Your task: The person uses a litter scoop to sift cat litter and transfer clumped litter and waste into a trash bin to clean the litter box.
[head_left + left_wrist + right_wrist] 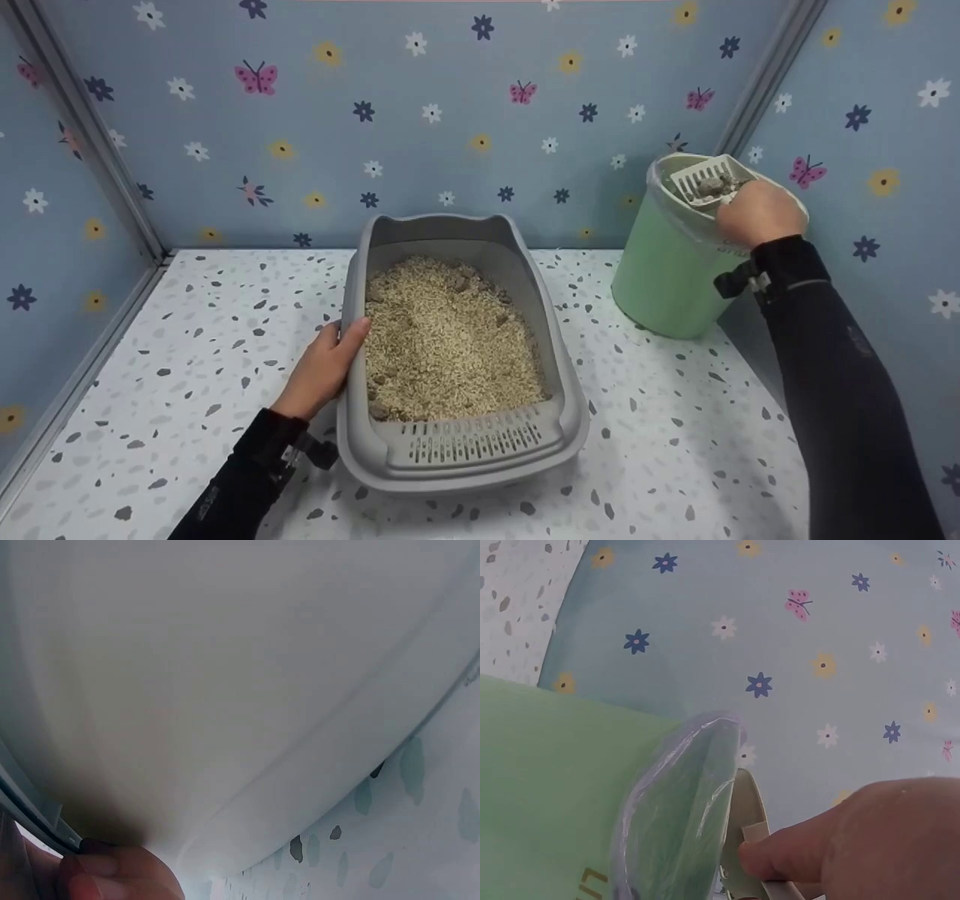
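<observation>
A grey litter box [574,420] holds tan pellet litter [450,345] with darker clumps along its edges. My left hand [322,371] grips the box's left rim, thumb over the top; in the left wrist view, the fingers [124,874] curl under that rim beside the outer wall [225,690]. At the right, my right hand [761,214] holds a slotted, cream litter scoop [686,180] over the mouth of a green bin [660,262]. Greyish clumps [716,184] lie in the scoop. The right wrist view shows the thumb [772,859] on the scoop's handle.
A clear plastic liner [682,802] folds over the bin's rim. The bin stands in the back right corner, close to flower-patterned walls [450,97]. Box and bin stand on a white speckled tabletop [202,337], with a gap between them.
</observation>
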A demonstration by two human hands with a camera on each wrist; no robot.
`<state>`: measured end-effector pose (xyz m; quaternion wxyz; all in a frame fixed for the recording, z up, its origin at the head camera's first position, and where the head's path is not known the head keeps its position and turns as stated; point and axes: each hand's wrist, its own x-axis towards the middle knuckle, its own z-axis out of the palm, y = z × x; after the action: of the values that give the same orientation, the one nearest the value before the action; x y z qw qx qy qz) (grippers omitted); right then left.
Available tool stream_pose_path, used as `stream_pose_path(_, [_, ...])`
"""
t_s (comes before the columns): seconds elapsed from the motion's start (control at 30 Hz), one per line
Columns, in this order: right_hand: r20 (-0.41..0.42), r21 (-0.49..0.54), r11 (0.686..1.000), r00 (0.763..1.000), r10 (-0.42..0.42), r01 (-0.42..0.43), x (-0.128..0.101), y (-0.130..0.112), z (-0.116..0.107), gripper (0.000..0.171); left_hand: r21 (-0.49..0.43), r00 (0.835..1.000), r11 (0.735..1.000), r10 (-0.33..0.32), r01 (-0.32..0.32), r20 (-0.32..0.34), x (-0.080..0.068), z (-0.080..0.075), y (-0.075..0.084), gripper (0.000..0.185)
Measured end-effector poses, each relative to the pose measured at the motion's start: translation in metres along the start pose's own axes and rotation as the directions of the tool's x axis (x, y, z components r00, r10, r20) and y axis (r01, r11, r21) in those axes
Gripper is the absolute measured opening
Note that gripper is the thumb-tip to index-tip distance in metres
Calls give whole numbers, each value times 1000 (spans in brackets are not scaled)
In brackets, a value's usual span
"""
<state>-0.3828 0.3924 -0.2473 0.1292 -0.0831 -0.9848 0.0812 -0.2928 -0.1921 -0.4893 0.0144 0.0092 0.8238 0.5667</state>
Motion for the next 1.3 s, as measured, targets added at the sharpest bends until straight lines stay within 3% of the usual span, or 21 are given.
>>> stream_pose_path(0.37, [-102,-132,988,990,-99,85,5,5,7,16,-18,1000,1000,10,-10,18,-1,-1,0,95])
stream_pose_path(0.53, [-208,-246,961,962,-180,126,7,4,17,11,-3,1000,1000,8,-8,7,-2,-1,1,95])
stream_pose_path(0.77, [-254,-365,915,927,-275,172,3,9,27,15,-9,1000,1000,6,-6,13,-2,-1,0,93])
stream_pose_path(0.97, [-287,-297,946,933,-216,128,-2,7,24,4,6,1000,1000,-1,1,10,-2,0,0,97])
stream_pose_path(1.13, [-328,-201,978,936,-124,59,-18,-14,7,18,8,1000,1000,7,-8,16,-1,-1,-1,97])
stream_pose_path(1.3, [-351,-68,983,918,-183,170,-56,-54,-9,30,21,1000,1000,19,-19,16,-1,-1,0,99])
